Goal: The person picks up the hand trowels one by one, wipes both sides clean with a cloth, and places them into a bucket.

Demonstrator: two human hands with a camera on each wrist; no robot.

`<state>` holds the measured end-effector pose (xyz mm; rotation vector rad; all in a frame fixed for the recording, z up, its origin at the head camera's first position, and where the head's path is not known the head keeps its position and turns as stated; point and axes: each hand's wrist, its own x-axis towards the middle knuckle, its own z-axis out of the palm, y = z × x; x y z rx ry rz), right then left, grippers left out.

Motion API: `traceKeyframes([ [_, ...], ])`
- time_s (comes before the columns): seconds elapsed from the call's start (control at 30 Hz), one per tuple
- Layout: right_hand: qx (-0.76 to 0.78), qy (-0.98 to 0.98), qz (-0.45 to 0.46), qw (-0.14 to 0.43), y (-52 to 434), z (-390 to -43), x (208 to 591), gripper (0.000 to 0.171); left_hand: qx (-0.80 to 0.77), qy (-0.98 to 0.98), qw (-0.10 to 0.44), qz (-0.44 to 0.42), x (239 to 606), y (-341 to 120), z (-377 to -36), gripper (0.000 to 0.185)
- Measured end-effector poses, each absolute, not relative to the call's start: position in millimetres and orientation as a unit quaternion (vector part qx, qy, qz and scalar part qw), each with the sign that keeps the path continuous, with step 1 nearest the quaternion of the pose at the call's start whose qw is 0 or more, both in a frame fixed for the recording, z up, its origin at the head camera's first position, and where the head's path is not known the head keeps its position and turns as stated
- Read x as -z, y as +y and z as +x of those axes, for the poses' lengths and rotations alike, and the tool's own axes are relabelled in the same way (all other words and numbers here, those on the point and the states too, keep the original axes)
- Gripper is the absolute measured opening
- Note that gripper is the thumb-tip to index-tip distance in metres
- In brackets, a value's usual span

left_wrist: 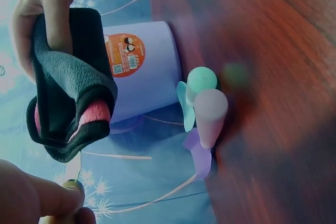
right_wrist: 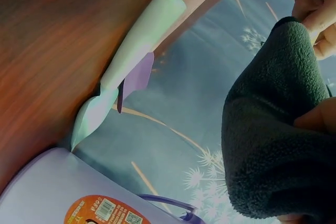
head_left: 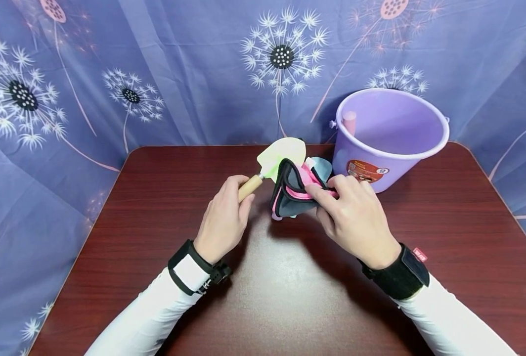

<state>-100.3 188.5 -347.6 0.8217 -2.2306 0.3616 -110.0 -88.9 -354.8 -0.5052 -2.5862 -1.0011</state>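
Observation:
My left hand (head_left: 223, 217) grips the wooden handle of a small trowel (head_left: 283, 151), its pale yellow-green blade pointing up and to the right. In my right hand (head_left: 356, 217) is a folded grey and pink cloth (head_left: 296, 205) with black edging, pinched between thumb and fingers. The cloth overlaps the lower blade in the head view; I cannot tell whether they touch. Below and behind it, a mint-green toy shovel (right_wrist: 142, 40) and a purple-bladed toy tool (right_wrist: 139, 74) with a pinkish handle (left_wrist: 210, 111) lie on the table, mostly hidden from the head view.
A lilac bucket (head_left: 405, 170) with an orange label stands at the back right of the dark red wooden table (head_left: 165, 198). A pink handle (head_left: 349, 123) shows inside the bucket. Behind the table hangs a blue curtain (head_left: 200, 74) with dandelion prints.

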Motion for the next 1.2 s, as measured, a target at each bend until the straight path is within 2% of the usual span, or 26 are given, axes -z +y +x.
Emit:
traceKeyframes([
  [0.2, -0.126, -0.864, 0.335, 0.354, 187.5, -96.7, 344.2, 0.033, 0.415, -0.888, 0.119, -0.157, 352.4, -93.8, -116.6, 0.033],
  [0.53, -0.12, -0.821, 0.377, 0.412, 183.9, -96.9, 333.0, 0.031, 0.497, -0.86, 0.034, -0.113, 347.6, -104.7, -124.0, 0.025],
  [0.67, -0.136, -0.813, 0.382, 0.417, 182.9, -97.4, 330.6, 0.03, 0.565, -0.818, -0.019, -0.109, 347.8, -104.7, -124.0, 0.021],
  [0.97, -0.164, -0.787, 0.381, 0.457, 180.6, -104.3, 327.7, 0.028, 0.653, -0.736, -0.149, -0.096, 339.9, -98.7, -116.1, 0.025],
  [1.2, -0.187, -0.792, 0.355, 0.461, 182.3, -107.2, 328.2, 0.029, 0.654, -0.726, -0.183, -0.11, 340.1, -99.7, -113.9, 0.026],
])
